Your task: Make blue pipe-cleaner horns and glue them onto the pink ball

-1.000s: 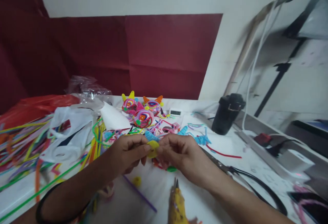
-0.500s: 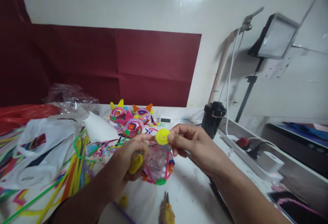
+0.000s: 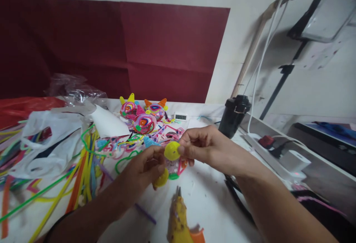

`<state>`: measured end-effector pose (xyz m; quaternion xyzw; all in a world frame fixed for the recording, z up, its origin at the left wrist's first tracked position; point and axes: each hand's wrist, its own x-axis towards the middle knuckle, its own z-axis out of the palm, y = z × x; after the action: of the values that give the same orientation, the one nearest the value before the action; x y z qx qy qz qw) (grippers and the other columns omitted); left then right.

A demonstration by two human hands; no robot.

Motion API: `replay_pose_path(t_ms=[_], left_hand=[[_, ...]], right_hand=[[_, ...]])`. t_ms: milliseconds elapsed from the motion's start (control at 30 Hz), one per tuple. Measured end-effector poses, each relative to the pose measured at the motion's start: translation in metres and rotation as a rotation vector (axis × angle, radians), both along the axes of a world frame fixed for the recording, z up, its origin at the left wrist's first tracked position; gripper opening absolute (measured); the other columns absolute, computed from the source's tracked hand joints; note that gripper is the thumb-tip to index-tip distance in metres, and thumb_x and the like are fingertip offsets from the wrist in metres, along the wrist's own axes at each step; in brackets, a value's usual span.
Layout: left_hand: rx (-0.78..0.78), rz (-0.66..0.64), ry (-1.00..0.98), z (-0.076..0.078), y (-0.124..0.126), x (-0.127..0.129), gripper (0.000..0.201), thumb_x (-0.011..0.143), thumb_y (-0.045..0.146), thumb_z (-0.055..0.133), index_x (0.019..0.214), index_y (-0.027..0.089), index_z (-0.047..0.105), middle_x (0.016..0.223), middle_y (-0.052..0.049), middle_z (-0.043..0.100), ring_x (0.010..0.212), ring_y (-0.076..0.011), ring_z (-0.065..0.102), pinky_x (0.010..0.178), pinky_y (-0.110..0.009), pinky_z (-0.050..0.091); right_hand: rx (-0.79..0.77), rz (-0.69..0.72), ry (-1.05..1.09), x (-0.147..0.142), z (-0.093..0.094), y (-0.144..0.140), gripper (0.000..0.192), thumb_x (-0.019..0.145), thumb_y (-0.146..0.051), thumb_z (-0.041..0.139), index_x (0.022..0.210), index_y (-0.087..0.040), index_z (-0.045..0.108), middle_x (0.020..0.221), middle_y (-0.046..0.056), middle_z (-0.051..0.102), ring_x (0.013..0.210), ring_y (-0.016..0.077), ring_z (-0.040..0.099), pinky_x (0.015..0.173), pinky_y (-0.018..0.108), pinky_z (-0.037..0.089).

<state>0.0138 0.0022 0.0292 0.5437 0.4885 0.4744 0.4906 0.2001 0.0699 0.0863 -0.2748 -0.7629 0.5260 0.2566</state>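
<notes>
Between the thumb and fingers of my right hand (image 3: 207, 147) is a yellow fuzzy disc (image 3: 172, 151), coiled flat like a pipe-cleaner spiral. My left hand (image 3: 148, 168) is closed on a second yellow disc (image 3: 161, 178), pressed under its thumb; its fingertips come close to the first disc. Behind the hands, partly hidden, sits a clear plastic piece (image 3: 172, 167) trimmed with pink and green pipe cleaner. A yellow glue gun (image 3: 180, 219) lies in front, its nozzle pointing away from me.
Several colourful eared figures (image 3: 145, 123) stand at the back beside a small digital clock (image 3: 180, 117). Loose pipe cleaners (image 3: 80, 176) and a white plastic bag (image 3: 50, 139) cover the left. At right are a black bottle (image 3: 234, 117) and a power strip (image 3: 274, 157).
My view has tilted down, showing more of the glue gun. The left hand's yellow disc has come further into sight beneath its thumb. Both hands keep hold of their discs.
</notes>
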Motion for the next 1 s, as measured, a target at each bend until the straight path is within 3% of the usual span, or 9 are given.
replay_pose_path(t_ms=[267, 367, 500, 633, 1000], left_hand=[[0.107, 0.169, 0.118, -0.017, -0.008, -0.003, 0.027, 0.078, 0.032, 0.059, 0.104, 0.023, 0.057, 0.094, -0.004, 0.066, 0.073, -0.017, 0.061, 0.061, -0.026, 0.046], [0.14, 0.171, 0.106, -0.018, -0.009, -0.003, 0.025, 0.079, 0.032, 0.058, 0.102, 0.022, 0.058, 0.083, -0.003, 0.067, 0.067, -0.0159, 0.06, 0.06, -0.026, 0.047], [0.017, 0.134, -0.051, -0.016, -0.008, -0.003, 0.029, 0.078, 0.039, 0.06, 0.101, 0.021, 0.055, 0.057, 0.005, 0.055, 0.043, -0.0088, 0.042, 0.038, -0.019, 0.032], [-0.081, 0.097, -0.207, -0.015, -0.008, -0.003, 0.033, 0.077, 0.047, 0.062, 0.095, 0.021, 0.055, 0.049, 0.009, 0.042, 0.04, -0.005, 0.026, 0.036, -0.016, 0.016], [-0.048, 0.111, -0.104, -0.02, -0.008, -0.005, 0.038, 0.069, 0.054, 0.066, 0.075, 0.019, 0.053, 0.041, 0.011, 0.037, 0.034, -0.0031, 0.022, 0.033, -0.016, 0.014]], right_hand=[[0.094, 0.053, -0.093, -0.002, -0.01, 0.004, 0.013, 0.078, -0.024, 0.06, 0.069, -0.015, 0.057, 0.059, -0.003, 0.053, 0.052, 0.008, 0.044, 0.049, 0.021, 0.032], [0.079, 0.075, -0.091, -0.006, -0.012, 0.004, 0.017, 0.078, -0.025, 0.06, 0.065, -0.016, 0.054, 0.058, -0.004, 0.05, 0.051, 0.0077, 0.042, 0.049, 0.021, 0.03], [0.04, 0.072, -0.068, -0.011, -0.014, 0.004, 0.016, 0.077, -0.022, 0.06, 0.064, -0.015, 0.053, 0.054, -0.006, 0.045, 0.049, 0.007, 0.039, 0.048, 0.021, 0.027], [0.037, 0.09, -0.045, -0.016, -0.015, 0.004, 0.02, 0.077, -0.021, 0.059, 0.06, -0.016, 0.05, 0.052, -0.006, 0.045, 0.047, 0.0059, 0.038, 0.047, 0.02, 0.029], [-0.007, 0.117, -0.054, -0.028, -0.03, 0.003, 0.01, 0.074, -0.019, 0.058, 0.066, -0.013, 0.059, 0.055, -0.002, 0.057, 0.048, 0.0076, 0.05, 0.049, 0.019, 0.042]])
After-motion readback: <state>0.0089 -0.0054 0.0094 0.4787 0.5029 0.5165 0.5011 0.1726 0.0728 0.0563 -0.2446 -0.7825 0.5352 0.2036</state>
